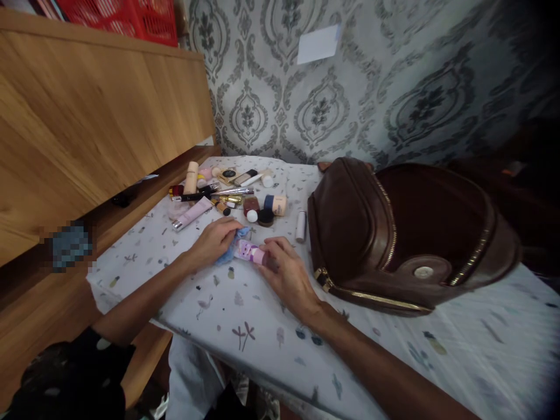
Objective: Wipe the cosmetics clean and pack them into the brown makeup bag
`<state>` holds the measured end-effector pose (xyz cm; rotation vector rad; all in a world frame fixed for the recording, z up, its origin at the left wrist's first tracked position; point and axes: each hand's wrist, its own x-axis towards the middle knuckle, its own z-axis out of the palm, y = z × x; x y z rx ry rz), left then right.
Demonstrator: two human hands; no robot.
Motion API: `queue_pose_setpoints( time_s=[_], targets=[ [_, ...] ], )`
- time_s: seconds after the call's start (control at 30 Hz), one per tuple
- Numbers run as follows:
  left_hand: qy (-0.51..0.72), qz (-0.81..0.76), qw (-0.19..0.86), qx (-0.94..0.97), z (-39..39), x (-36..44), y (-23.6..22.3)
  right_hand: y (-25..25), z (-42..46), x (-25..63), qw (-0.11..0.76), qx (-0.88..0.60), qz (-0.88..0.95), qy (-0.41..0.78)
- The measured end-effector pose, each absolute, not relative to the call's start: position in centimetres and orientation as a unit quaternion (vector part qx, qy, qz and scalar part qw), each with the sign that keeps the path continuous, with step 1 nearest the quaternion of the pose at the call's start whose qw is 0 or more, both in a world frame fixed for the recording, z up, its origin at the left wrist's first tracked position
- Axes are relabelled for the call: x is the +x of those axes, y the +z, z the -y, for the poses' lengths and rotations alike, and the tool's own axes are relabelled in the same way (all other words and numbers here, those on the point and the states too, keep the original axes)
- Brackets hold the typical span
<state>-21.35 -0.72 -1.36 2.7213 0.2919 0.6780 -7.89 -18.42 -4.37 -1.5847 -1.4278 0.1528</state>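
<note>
Between my two hands is a small pink and purple printed tube with a pink cap end. My right hand has its fingers closed around the cap end. A crumpled blue cloth is pinched in my left hand, up against the tube's other end. Just beyond my hands lie a lilac squeeze tube, a round black lid and a jar with a dark blue lid. A small white cylinder is near my right hand, beside the bag.
A brown leather backpack with gold zips lies on the right of the patterned tablecloth. Several cosmetics, including a beige bottle, are heaped at the back left. A wooden cabinet bounds the left, and a papered wall the back.
</note>
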Motion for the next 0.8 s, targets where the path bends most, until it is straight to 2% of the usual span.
queue_pose_setpoints(
  time_s=[0.17, 0.33, 0.8],
  targets=[
    [0.204, -0.069, 0.180, 0.960, 1.7, -20.5, -0.8, -4.4, 18.7, -8.3, 0.457, -0.617, 0.640, 0.006],
    [0.197, -0.171, 0.237, 0.936, 0.5, -20.6, -2.0, -4.3, 18.5, -8.2, 0.435, -0.658, 0.613, 0.043],
    [0.323, -0.283, 0.297, 0.853, -0.9, -20.8, -2.6, -3.7, 19.3, -8.8, 0.517, -0.565, 0.642, 0.036]
  ],
)
